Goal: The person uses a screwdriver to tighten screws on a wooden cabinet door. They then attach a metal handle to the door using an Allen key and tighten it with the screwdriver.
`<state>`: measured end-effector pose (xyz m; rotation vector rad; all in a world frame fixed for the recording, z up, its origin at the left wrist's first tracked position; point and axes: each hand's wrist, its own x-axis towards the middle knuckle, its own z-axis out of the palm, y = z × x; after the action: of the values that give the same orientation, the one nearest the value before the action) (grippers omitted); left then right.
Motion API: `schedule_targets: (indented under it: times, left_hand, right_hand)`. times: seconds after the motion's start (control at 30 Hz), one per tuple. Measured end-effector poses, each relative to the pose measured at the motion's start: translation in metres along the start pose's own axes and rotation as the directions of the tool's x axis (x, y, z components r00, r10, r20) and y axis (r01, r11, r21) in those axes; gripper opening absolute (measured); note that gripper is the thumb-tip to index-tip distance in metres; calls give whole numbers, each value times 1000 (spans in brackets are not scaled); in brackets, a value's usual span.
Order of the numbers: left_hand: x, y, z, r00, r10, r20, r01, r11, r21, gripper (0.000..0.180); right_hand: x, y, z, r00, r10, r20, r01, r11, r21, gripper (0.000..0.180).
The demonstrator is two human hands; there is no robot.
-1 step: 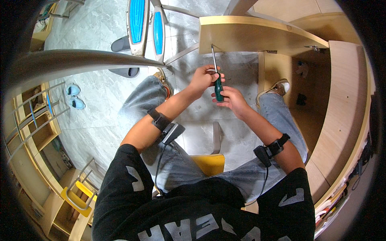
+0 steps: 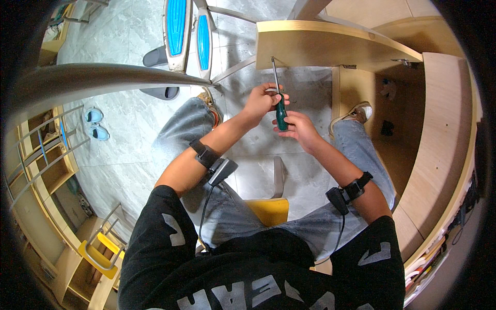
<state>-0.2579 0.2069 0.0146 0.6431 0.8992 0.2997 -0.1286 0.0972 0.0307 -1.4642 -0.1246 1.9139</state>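
A screwdriver (image 2: 281, 114) with a dark green handle and a long metal shaft is held between my two hands. My left hand (image 2: 262, 101) grips it near the top of the handle, where the shaft begins. Lower down, the fingers of my right hand (image 2: 299, 130) are closed round the handle's butt end. The shaft points away from me, and its tip meets the face of an open wooden cabinet door (image 2: 320, 45) near its free edge. What sits under the tip is too small to make out.
On the right stands the open cabinet (image 2: 356, 93), with metal hinges (image 2: 405, 62) along the door. A thick metal bar (image 2: 119, 76) crosses the left side. Beyond it are blue-topped steps (image 2: 175, 31) and grey slippers (image 2: 160, 93). Below me is a yellow seat (image 2: 268, 211).
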Motion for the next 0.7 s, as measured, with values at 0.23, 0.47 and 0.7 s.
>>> schedule_targets:
  times: [0.23, 0.47, 0.7]
  left_hand:
    - [-1, 7, 0, 999, -12, -36, 14, 998, 63, 35]
    - [1, -1, 4, 983, 37, -178, 0, 978, 207, 48]
    - [3, -2, 1, 986, 37, -160, -3, 978, 208, 49]
  right_hand:
    - [-2, -2, 5, 995, -43, -95, 32, 993, -114, 26]
    - [-4, -1, 7, 989, -100, -110, 82, 984, -156, 26]
    - [-4, -1, 6, 985, -151, -87, 124, 959, -256, 28]
